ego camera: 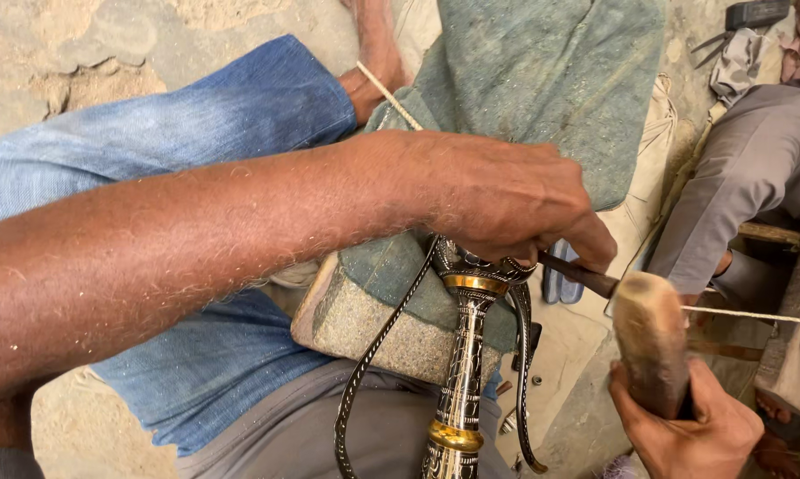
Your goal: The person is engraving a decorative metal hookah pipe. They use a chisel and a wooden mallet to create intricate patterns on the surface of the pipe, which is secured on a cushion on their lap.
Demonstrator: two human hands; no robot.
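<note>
Closest to the camera, the left forearm crosses from 9 o'clock, and the left hand (506, 200) is clenched over the top of a black-and-silver engraved metal shaft with gold bands (462, 355). The shaft stands propped against a stone block draped in green cloth (373, 310). At 4 o'clock the right hand (684, 426) has its grip closed around a pale wooden-handled tool (653, 341), whose dark blade (582, 273) meets the shaft's collar. The step appears to be working that joint; a further stroke calls for holding the shaft steady.
</note>
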